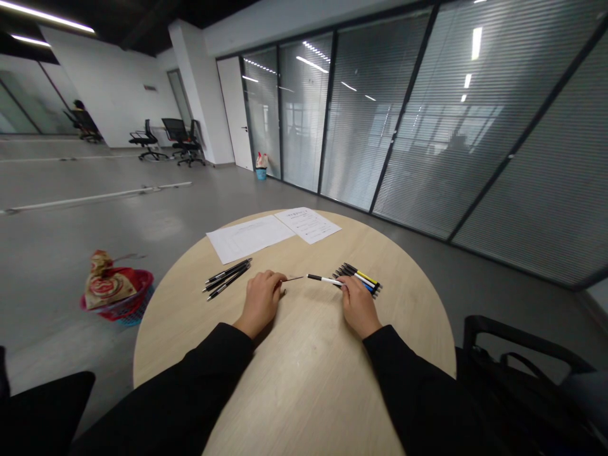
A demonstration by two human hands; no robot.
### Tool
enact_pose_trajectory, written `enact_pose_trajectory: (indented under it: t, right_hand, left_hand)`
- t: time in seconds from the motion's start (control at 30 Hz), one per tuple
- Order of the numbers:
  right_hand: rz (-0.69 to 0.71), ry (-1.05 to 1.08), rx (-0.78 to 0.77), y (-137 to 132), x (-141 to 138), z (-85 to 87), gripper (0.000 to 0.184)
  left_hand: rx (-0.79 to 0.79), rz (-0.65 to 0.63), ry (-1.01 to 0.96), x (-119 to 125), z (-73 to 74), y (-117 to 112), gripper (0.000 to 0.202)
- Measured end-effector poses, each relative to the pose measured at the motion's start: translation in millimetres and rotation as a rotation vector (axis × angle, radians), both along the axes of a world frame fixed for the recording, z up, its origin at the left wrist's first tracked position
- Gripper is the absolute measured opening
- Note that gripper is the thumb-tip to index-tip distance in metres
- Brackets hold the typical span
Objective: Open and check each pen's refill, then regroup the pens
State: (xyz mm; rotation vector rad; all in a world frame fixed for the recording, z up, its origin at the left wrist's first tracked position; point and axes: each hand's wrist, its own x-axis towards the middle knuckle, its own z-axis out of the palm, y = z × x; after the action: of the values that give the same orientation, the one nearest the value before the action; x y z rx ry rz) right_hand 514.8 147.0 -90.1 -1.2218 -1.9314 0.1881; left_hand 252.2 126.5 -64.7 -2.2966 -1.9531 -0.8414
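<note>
Over the middle of the round wooden table [308, 361], the right hand [358, 306] holds a white pen [324, 279] with a black tip, its fingers [350, 287] pinched narrowly on the barrel. Just apart from it at nine o'clock, a thin dark refill [293, 278] sticks out of the left hand [260, 303], whose fingers [268, 282] curl closed around it. Touching the right fingers at one o'clock lies a bundle of black, yellow and blue pens [360, 280]; three black pens [228, 278] sit at ten o'clock from the left hand. Two paper sheets [249, 237] lie at twelve o'clock; a red basket [137, 285] stands on the floor [166, 221] at nine.
</note>
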Motion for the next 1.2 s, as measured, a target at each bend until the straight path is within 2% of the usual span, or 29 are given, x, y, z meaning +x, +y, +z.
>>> enact_pose_trajectory:
  t: [0.23,0.37,0.47,0.6,0.73,1.0,1.2]
  right_hand:
    - [0.099,-0.005,-0.002,-0.4,-2.3,-1.3,0.027]
    - [0.162,-0.006,-0.026,-2.7,-4.4,-0.7,0.025]
    - [0.153,-0.015,-0.049,-3.3,-4.8,-1.1,0.024]
    - [0.104,-0.002,-0.079,-2.0,-3.9,-2.9,0.023]
    - [0.101,-0.008,-0.084,-1.6,-3.5,-3.0,0.022]
    - [0.172,-0.022,-0.077,-2.9,-4.7,0.1,0.022]
    - [0.201,-0.025,-0.081,-2.9,-4.7,0.5,0.022]
  left_hand:
    - [0.017,-0.034,0.012,1.7,-0.7,-0.3,0.021]
    - [0.026,-0.167,-0.030,5.9,-0.5,-4.3,0.020]
    - [0.059,-0.237,-0.067,8.4,0.9,-7.4,0.024]
    - [0.139,-0.146,-0.083,6.2,0.3,-6.1,0.034]
    - [0.112,-0.087,-0.086,1.4,-3.3,-1.1,0.027]
    - [0.092,-0.175,-0.089,4.5,0.8,-2.9,0.019]
    - [0.071,-0.192,-0.085,5.7,2.4,-4.0,0.019]
